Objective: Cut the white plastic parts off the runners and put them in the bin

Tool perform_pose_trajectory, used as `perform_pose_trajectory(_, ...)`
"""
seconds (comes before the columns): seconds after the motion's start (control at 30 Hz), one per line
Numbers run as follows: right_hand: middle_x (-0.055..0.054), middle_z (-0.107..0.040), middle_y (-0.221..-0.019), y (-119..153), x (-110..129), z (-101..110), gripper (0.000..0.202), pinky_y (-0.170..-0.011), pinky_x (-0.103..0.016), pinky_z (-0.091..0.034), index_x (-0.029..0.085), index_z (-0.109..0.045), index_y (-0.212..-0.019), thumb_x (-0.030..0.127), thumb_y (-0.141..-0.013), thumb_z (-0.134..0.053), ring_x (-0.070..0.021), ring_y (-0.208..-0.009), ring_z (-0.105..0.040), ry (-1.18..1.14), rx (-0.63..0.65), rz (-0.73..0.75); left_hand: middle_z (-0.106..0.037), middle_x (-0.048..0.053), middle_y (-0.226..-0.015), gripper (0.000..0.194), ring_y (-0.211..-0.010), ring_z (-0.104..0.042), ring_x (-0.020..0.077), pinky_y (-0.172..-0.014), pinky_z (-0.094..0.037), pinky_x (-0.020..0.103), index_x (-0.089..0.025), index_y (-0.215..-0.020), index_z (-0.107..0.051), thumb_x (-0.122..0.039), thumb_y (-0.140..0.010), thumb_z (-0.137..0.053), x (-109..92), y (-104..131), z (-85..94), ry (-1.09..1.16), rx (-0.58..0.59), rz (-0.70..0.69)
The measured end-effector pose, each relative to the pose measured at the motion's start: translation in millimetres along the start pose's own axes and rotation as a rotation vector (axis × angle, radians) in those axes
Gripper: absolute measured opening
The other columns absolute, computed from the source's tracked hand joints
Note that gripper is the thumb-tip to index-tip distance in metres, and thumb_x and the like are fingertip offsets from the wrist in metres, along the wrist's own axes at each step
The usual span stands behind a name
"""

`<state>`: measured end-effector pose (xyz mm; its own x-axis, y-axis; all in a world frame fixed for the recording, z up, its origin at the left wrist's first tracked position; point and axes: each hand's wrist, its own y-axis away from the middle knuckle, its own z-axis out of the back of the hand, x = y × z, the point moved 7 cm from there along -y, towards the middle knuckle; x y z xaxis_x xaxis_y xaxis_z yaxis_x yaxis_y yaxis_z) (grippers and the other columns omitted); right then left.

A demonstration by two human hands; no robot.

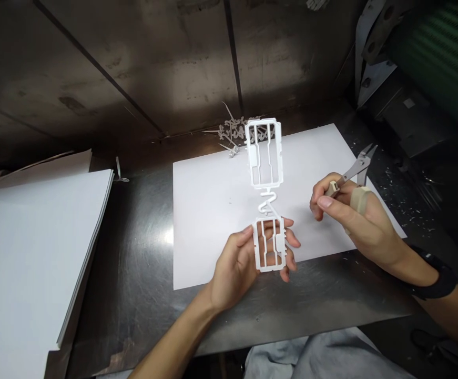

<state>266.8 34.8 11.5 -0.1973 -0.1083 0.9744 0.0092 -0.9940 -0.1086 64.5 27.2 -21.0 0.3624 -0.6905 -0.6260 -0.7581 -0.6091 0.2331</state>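
Observation:
My left hand (238,263) grips a white plastic moulding (267,150) by its lower frame, thumb on the left edge and fingers behind and around the right. Two slotted rectangular frames make up the moulding, joined by a zigzag sprue (267,202). It is held up above a white paper sheet (209,210). To the right, my right hand (358,216) is closed around a pair of nippers (357,167), whose jaws point up and away, apart from the moulding. Part of the nippers' handles is hidden in the palm.
A heap of cut sprues (234,129) lies behind the sheet against the metal wall (134,63). At the left stands a stack of white paper (35,252). Small white scraps litter the metal table (134,263) at the right, near dark machinery (410,116).

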Motion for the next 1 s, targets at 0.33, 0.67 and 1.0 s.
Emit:
perform_pose_trajectory(0.33,-0.003,-0.059,-0.096,1.3,-3.0,-1.8,0.026,-0.078,-0.039,-0.046,0.026,-0.068,-0.104,0.045,-0.122,-0.064,-0.0245,-0.088,-0.058,-0.028,0.015,-0.024,-0.068,0.016,-0.115,0.069,-0.093,-0.067,0.0258,-0.085,-0.055,0.036,-0.012,-0.148,-0.067,-0.066,-0.115,-0.040,9.2,2.8,3.9,-0.133,0.017,0.032)
perform_pose_trajectory(0.67,-0.003,-0.058,-0.096,0.8,-1.6,-3.4,0.028,-0.077,-0.039,-0.045,0.026,-0.066,-0.100,0.044,-0.122,-0.063,-0.0238,-0.087,-0.057,-0.007,0.023,-0.014,-0.069,0.014,-0.111,0.071,-0.091,-0.068,0.0226,-0.082,-0.057,0.033,-0.012,-0.143,-0.071,-0.071,-0.116,-0.042,11.1,1.7,4.7,-0.117,-0.004,0.059)
perform_pose_trajectory(1.0,-0.001,-0.056,-0.096,1.6,-3.7,-4.0,0.027,-0.078,-0.038,-0.043,0.026,-0.066,-0.105,0.045,-0.123,-0.062,-0.0223,-0.087,-0.056,-0.011,0.026,-0.026,-0.068,0.011,-0.107,0.074,-0.087,-0.070,0.0193,-0.077,-0.061,0.030,-0.015,-0.141,-0.075,-0.077,-0.113,-0.045,11.6,-0.4,7.9,-0.018,-0.055,0.042)
